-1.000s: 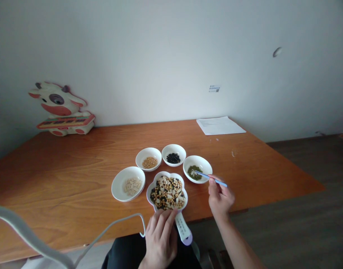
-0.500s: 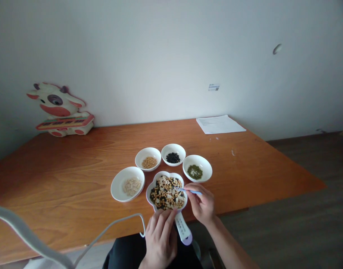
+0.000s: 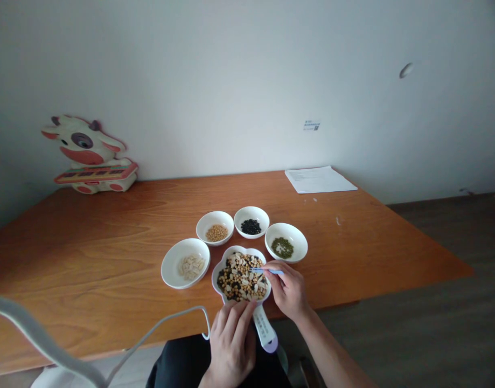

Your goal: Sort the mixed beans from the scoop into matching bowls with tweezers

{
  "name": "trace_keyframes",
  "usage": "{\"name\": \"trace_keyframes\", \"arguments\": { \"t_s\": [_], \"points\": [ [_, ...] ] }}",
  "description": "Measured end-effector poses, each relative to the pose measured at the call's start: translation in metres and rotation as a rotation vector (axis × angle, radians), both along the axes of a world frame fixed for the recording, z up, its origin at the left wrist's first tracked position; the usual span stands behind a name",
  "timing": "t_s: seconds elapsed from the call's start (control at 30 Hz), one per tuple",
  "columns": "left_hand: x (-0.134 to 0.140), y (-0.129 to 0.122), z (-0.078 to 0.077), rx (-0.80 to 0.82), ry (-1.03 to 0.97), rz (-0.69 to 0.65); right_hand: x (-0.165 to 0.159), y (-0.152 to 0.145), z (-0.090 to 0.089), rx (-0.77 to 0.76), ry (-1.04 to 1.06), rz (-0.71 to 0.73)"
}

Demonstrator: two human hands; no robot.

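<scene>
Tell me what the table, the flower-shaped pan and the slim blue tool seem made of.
Table: wood or veneer, slight sheen; brown grain shows. Flower-shaped pan: probably smooth plastic, from its moulded-looking scalloped rim. Slim blue tool: plastic or painted metal, even colour; too small to tell.

Four round bowls [image 3: 171,265]; one handled dish [image 3: 215,277]; one blue tool [image 3: 276,271]; one toy [image 3: 88,148].
</scene>
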State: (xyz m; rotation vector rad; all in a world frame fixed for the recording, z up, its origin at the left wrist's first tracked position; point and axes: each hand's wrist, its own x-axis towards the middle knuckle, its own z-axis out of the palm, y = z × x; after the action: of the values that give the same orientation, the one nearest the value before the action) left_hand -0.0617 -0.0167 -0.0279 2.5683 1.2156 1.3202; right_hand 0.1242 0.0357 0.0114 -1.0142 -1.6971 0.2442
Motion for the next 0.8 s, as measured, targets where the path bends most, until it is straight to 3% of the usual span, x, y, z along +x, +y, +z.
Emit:
{"name": "trace_keyframes", "arguments": {
  "t_s": [0.8],
  "points": [
    [-0.0007,-0.0023,-0.0037,-0.048,0.001,-0.007,0.0000,0.0001,-0.0044,-0.020,-0.094,0.009]
  ]
}}
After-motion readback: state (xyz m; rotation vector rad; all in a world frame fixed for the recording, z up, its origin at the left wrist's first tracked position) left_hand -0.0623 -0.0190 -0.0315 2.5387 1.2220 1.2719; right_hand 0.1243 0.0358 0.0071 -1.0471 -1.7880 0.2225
